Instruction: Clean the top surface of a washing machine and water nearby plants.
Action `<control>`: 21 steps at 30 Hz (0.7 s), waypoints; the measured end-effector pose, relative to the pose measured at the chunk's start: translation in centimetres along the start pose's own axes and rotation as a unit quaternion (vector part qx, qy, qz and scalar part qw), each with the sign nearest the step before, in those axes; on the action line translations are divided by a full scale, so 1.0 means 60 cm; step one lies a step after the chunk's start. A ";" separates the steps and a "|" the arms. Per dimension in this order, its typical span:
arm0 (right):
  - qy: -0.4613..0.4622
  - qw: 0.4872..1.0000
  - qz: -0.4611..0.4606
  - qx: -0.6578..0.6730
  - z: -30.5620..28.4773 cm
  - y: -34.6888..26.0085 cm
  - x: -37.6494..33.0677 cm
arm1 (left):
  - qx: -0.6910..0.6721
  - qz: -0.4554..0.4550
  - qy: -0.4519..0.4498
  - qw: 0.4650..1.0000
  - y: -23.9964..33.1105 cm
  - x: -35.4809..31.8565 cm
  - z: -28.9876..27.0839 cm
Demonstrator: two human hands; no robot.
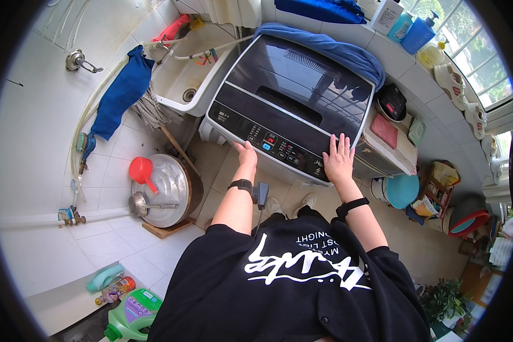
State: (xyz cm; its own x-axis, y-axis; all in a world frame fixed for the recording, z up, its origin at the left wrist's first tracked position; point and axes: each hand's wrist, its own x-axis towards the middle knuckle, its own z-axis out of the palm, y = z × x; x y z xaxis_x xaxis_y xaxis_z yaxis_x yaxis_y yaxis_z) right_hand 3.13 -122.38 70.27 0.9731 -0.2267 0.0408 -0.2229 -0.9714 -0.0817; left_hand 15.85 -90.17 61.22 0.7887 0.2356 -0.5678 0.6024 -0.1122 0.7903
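Observation:
A top-loading washing machine (302, 74) with a dark see-through lid stands in front of me, its lid down. Along its near edge runs a black control panel (268, 139) with a lit red display and a lit blue button. My right hand (339, 162) lies flat on the panel's right end, fingers spread, holding nothing. My left hand (245, 157) touches the front edge left of the display. Its fingers are partly hidden and look loosely apart, with nothing seen in them. A dark band circles each wrist.
Left of the machine is a white sink (174, 97) with a hose across it. A mop (154, 108) leans near a round metal lid (168, 199) bearing a red ladle (142, 171). A blue towel (347, 54) lies behind the lid. Bottles (420, 34) and shoes line the windowsill.

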 end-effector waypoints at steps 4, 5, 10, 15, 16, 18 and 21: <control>-0.004 1.000 0.006 -0.003 -0.004 0.005 -0.001 | -0.071 0.013 -0.030 0.997 -0.010 0.011 -0.001; -0.004 1.000 -0.003 0.003 -0.005 -0.008 0.005 | -0.152 0.006 -0.054 0.987 -0.032 0.037 -0.025; 0.007 1.000 -0.001 0.002 0.004 0.001 -0.001 | -0.168 0.012 -0.070 0.983 -0.007 0.026 -0.007; 0.000 1.000 0.000 0.005 0.004 -0.003 0.006 | -0.181 -0.020 -0.020 0.983 0.013 0.032 -0.003; 0.002 1.000 0.003 0.000 0.005 -0.001 0.006 | -0.181 -0.026 -0.018 0.983 0.020 0.032 0.000; 0.003 1.000 0.002 -0.004 0.006 -0.005 0.010 | -0.180 -0.043 0.008 0.983 0.026 0.039 0.001; 0.011 1.000 -0.004 0.000 0.007 -0.015 0.013 | -0.168 -0.038 0.044 0.984 0.026 0.051 0.001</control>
State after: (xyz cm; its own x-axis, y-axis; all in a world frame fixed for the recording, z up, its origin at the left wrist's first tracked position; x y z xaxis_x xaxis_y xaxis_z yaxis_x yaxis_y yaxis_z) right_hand 4.14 -121.64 69.98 0.9733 -0.2211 0.0623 -0.2159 -0.9731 -0.0808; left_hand 19.18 -89.70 60.70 0.7205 0.3162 -0.6172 0.5729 0.2300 0.7867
